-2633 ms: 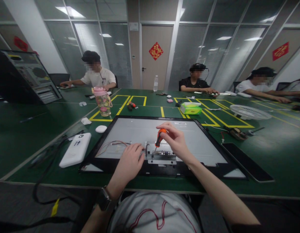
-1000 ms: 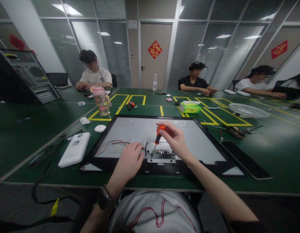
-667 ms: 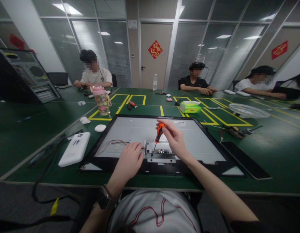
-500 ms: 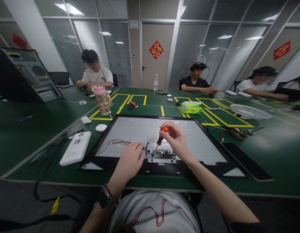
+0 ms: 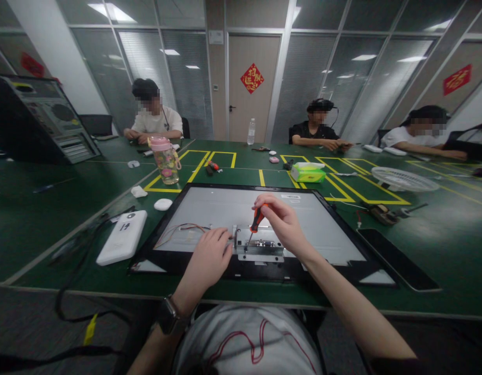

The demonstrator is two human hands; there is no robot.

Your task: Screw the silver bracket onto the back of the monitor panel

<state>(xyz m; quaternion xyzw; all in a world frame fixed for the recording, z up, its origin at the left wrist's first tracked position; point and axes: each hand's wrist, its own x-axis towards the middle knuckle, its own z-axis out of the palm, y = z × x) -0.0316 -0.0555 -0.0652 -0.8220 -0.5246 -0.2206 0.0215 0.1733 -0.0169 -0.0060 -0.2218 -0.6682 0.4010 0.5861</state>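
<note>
The right hand (image 5: 282, 224) shifts its grip slightly leftward over the screwdriver (image 5: 257, 221), which now stands nearer to upright than half a second earlier. At the left part of the table's (image 5: 241, 177) far edge, one co-worker (image 5: 153, 122) withdraws an outstretched arm and brings both hands together. Toward the right end, a dark object (image 5: 477, 152) now appears beside another co-worker (image 5: 401, 138).

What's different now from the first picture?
The co-worker beyond the pink-lidded bottle drew one outstretched hand back in. The right hand shifted its grip a little on the screwdriver, letting nothing go. The left hand stayed beside the metal box; the screwdriver's tip stayed at it.
</note>
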